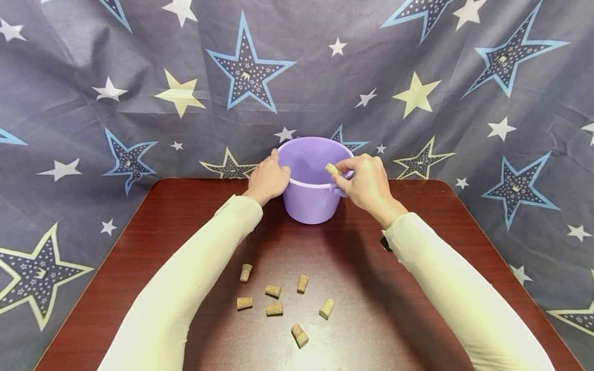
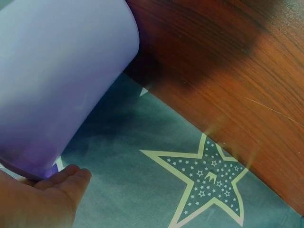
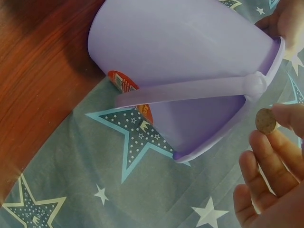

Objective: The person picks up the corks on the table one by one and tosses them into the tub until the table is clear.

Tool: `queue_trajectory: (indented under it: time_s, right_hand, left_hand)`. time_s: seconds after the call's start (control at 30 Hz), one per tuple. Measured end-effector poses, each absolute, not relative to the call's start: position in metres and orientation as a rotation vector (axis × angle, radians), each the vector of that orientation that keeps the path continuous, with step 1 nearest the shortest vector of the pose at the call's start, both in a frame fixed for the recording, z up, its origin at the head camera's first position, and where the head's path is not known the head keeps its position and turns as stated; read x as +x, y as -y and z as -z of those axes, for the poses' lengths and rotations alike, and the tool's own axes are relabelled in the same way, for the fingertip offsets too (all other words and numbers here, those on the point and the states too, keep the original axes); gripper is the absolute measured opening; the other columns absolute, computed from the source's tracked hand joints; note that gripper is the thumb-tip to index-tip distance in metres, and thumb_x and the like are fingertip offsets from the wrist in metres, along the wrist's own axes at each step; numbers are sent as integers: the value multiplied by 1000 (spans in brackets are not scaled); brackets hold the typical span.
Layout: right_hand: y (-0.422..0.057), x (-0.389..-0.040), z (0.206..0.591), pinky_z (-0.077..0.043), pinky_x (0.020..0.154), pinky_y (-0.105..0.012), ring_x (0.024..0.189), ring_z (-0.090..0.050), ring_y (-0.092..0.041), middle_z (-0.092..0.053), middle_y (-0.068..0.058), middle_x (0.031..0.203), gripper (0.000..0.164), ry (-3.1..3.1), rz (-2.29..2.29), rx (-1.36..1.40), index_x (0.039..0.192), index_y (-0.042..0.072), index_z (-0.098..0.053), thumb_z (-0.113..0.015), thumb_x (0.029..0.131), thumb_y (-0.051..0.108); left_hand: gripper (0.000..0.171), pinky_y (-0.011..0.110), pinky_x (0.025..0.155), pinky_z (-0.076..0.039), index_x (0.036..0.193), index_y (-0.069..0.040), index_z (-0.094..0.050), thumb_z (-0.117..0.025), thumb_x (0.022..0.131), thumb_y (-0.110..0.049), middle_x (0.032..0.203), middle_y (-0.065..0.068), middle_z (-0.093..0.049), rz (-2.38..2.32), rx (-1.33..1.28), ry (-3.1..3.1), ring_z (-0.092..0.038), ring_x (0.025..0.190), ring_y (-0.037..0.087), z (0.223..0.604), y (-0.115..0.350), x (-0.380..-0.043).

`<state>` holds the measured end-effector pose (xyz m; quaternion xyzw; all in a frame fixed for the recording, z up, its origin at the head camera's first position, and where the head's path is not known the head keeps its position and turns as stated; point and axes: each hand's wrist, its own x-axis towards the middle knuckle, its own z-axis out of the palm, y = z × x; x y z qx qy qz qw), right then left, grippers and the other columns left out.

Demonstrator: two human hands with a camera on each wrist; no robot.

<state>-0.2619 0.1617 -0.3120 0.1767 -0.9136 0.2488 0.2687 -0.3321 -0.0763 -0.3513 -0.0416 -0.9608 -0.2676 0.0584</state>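
Observation:
A purple bucket [image 1: 311, 203] stands upright at the far edge of the table. At its left side my left hand [image 1: 269, 178] holds the rim; in the left wrist view the fingers [image 2: 71, 183] of that hand show beside the rim. My right hand [image 1: 368, 185] pinches a cork [image 1: 332, 169] between thumb and fingertips, above the right part of the bucket's opening. The right wrist view shows the round end of this cork [image 3: 265, 120] near the rim. How deep the bucket's inside goes and what lies at its bottom are hidden.
Several loose corks lie on the dark red table nearer to me, among them a pale cork [image 1: 327, 308] and a two-toned cork [image 1: 299, 335]. The bucket's handle [image 3: 190, 91] hangs down its side, near a red label [image 3: 124, 81]. A star-patterned cloth [image 1: 301, 67] hangs behind the table [image 1: 417, 206].

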Motion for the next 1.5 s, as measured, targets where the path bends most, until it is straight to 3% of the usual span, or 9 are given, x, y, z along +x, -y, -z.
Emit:
queue_trajectory:
  time_s: [0.47,0.7,1.17,1.3,1.5]
  right_hand:
    - [-158,-273,315,-46,82,-47,86,-66,-30,-76,0,85,16,2474,-653,459,89,19,-84,-77,91,34]
    - [-157,-275,316,-42,92,-47,91,-65,-28,-77,1,86,12,2526,-628,440,92,19,-84,-78,90,29]
    - [-153,-280,320,-40,93,-46,87,-64,-27,-77,4,84,20,2566,-616,439,91,22,-84,-71,96,36]
    - [-152,-281,320,-40,95,-47,91,-67,-29,-77,2,83,21,2595,-603,432,98,21,-85,-73,95,38]
    - [-151,-279,319,-39,99,-46,103,-65,-32,-78,-3,100,28,2635,-562,416,114,14,-81,-74,91,27]
  left_hand:
    - [73,52,113,-37,163,-4,-22,-42,100,-34,159,13,-42,807,-122,2903,-44,142,37,351,77,-332]
    - [72,52,111,-39,162,-2,-24,-44,99,-31,156,15,-46,807,-132,2891,-47,139,38,350,76,-331]
    - [72,52,111,-39,162,-3,-24,-43,99,-32,156,15,-46,804,-133,2891,-48,139,38,352,76,-332]
    - [72,52,111,-39,163,-3,-23,-42,99,-32,156,15,-45,807,-131,2894,-47,139,38,352,76,-332]
    - [72,52,110,-40,162,-3,-24,-43,99,-32,155,15,-47,801,-134,2887,-48,138,38,351,77,-331]
